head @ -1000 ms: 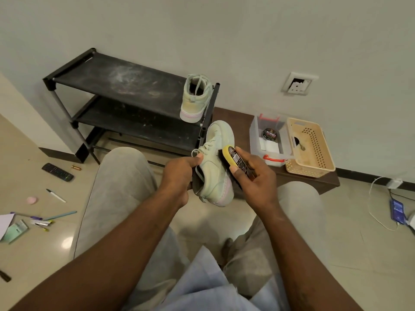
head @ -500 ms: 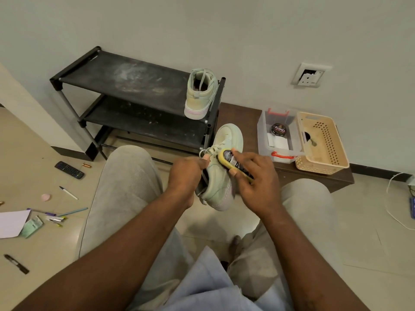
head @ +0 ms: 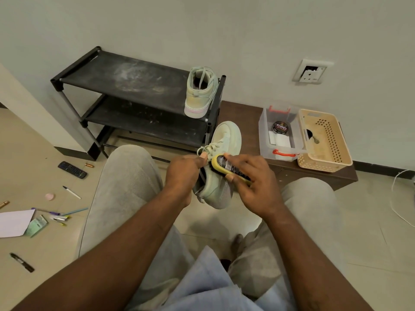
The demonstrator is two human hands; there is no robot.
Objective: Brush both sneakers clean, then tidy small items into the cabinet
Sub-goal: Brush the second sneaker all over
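A pale green sneaker (head: 225,140) is held up between my knees, toe pointing away from me. My left hand (head: 184,173) grips it at the collar by the laces. My right hand (head: 253,182) holds a yellow-backed shoe brush (head: 224,163) with its bristles against the sneaker's upper. The second pale green sneaker (head: 201,93) stands heel toward me on the top right of the black shoe rack (head: 125,75).
A low brown cabinet (head: 242,113) by the wall carries a clear box (head: 263,122) with a polish tin (head: 280,127) and a beige basket (head: 336,160). On the floor at left lie a remote (head: 72,169), pens (head: 71,192), a marker (head: 22,262) and papers (head: 14,222).
My right hand has slid the brush up the sneaker toward the laces. The head has tilted, shifting the scene slightly.
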